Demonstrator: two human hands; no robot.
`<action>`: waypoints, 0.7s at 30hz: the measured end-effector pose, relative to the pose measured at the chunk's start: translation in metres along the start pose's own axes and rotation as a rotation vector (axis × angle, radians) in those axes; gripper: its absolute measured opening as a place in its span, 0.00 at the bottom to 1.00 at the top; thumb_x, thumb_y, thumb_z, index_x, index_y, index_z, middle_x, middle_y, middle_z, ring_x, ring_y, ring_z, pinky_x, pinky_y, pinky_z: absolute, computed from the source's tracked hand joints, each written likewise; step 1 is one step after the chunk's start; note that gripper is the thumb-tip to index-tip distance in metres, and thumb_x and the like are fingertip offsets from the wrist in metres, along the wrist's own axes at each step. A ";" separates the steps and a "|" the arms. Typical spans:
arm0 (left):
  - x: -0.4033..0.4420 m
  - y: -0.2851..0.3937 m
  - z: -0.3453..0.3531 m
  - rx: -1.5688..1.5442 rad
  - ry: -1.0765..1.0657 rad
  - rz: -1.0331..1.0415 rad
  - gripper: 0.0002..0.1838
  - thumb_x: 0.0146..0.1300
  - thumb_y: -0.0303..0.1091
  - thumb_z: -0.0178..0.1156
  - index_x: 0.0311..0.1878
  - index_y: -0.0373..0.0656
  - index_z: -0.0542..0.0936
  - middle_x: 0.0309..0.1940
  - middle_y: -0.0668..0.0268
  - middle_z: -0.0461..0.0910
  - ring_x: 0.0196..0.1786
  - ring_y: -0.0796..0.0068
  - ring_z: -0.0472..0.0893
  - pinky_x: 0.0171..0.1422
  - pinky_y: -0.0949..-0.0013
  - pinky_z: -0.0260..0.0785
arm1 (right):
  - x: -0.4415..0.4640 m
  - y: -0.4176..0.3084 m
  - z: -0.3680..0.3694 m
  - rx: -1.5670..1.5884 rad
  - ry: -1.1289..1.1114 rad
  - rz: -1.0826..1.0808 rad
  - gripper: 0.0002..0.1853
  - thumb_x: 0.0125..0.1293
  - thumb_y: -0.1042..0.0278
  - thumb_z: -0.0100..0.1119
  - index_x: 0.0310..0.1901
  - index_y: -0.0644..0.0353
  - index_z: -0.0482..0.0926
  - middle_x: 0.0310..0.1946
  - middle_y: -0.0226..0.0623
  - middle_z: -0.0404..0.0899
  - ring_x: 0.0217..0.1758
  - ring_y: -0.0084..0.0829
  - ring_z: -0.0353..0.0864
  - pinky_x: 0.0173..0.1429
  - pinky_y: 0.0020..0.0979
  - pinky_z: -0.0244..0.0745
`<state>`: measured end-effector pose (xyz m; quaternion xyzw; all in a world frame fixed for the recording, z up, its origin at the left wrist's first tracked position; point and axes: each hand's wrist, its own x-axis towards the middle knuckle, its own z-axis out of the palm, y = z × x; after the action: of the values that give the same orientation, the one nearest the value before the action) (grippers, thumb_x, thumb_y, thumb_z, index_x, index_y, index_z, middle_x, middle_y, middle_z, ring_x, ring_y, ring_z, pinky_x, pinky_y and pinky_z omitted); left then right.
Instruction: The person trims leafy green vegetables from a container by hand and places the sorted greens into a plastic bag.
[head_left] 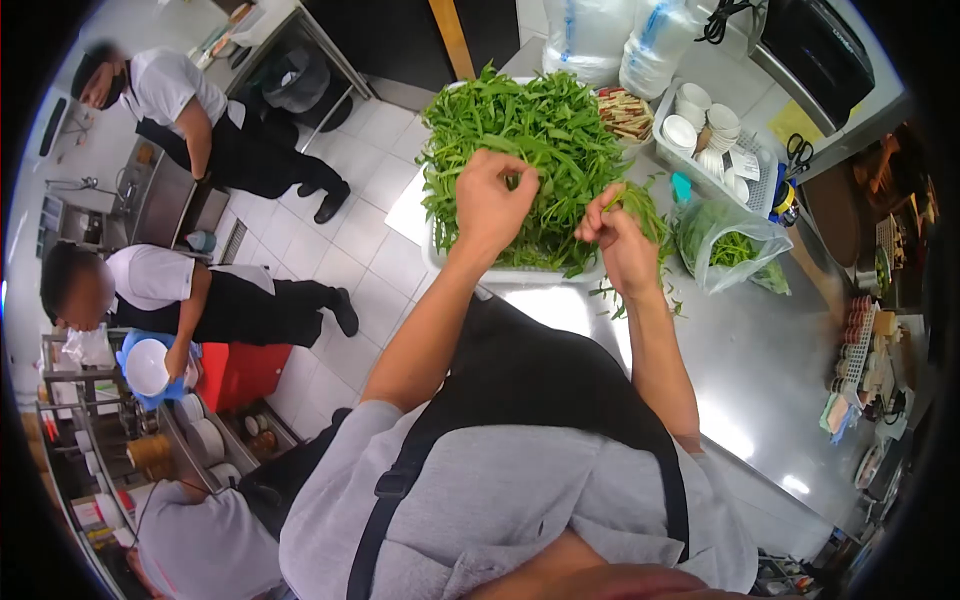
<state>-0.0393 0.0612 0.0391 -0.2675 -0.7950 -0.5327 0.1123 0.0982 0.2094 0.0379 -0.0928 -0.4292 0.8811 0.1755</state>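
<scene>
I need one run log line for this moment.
left hand: over leafy greens; right hand: holding sprigs; white tray: under greens; bag: greens inside

a working restaurant kitchen: a steel tabletop (735, 340) with a basket of leafy greens (525, 150), racks of dishes (195, 430), a sink (90, 225), and people in dark aprons (235, 307).

1. The leaves (550, 110) by the left hand (497, 200) are bright green.
2. The stem (613, 203) in the right hand (622, 242) is light green.
3. Nearer than both hands, the apron (530, 370) is plain black.
</scene>
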 end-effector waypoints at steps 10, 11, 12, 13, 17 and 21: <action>0.000 0.022 -0.022 -0.759 -0.047 -0.559 0.09 0.68 0.32 0.70 0.44 0.35 0.85 0.31 0.71 0.82 0.29 0.85 0.74 0.35 0.78 0.67 | 0.037 0.016 0.034 -0.288 -0.005 -0.011 0.10 0.75 0.67 0.65 0.51 0.62 0.83 0.23 0.17 0.71 0.20 0.12 0.62 0.25 0.21 0.58; -0.004 0.019 -0.022 -0.811 -0.034 -0.561 0.09 0.69 0.32 0.70 0.44 0.35 0.85 0.32 0.70 0.82 0.30 0.84 0.75 0.36 0.77 0.68 | 0.036 0.016 0.037 -0.315 0.018 -0.032 0.09 0.74 0.67 0.66 0.48 0.63 0.85 0.22 0.16 0.71 0.20 0.11 0.62 0.24 0.20 0.58; -0.006 0.017 -0.023 -0.864 -0.019 -0.562 0.09 0.69 0.32 0.70 0.44 0.36 0.85 0.33 0.70 0.82 0.31 0.84 0.76 0.38 0.77 0.69 | 0.035 0.017 0.036 -0.299 0.023 -0.015 0.09 0.74 0.66 0.66 0.48 0.63 0.85 0.22 0.16 0.71 0.20 0.11 0.62 0.25 0.20 0.57; -0.008 0.017 -0.024 -0.866 -0.012 -0.557 0.09 0.69 0.32 0.70 0.44 0.36 0.85 0.33 0.70 0.82 0.32 0.84 0.76 0.38 0.77 0.69 | 0.033 0.017 0.035 -0.284 0.026 0.004 0.09 0.74 0.66 0.67 0.49 0.63 0.85 0.22 0.16 0.71 0.20 0.11 0.63 0.25 0.20 0.57; -0.017 0.024 -0.026 -0.756 -0.024 -0.494 0.08 0.70 0.30 0.69 0.45 0.34 0.86 0.36 0.68 0.84 0.34 0.83 0.78 0.40 0.77 0.70 | 0.026 0.015 0.032 -0.278 -0.030 0.009 0.11 0.73 0.66 0.68 0.51 0.63 0.86 0.22 0.16 0.71 0.21 0.11 0.63 0.26 0.19 0.58; -0.034 0.023 -0.012 -0.686 -0.213 -0.311 0.08 0.70 0.28 0.69 0.47 0.33 0.86 0.37 0.67 0.85 0.34 0.81 0.79 0.41 0.75 0.73 | 0.023 0.019 0.028 -0.313 0.004 0.006 0.12 0.73 0.67 0.68 0.51 0.63 0.87 0.22 0.16 0.71 0.22 0.12 0.63 0.26 0.20 0.59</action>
<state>0.0004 0.0461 0.0462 -0.2199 -0.6089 -0.7475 -0.1489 0.0638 0.1878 0.0399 -0.1222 -0.5605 0.8039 0.1572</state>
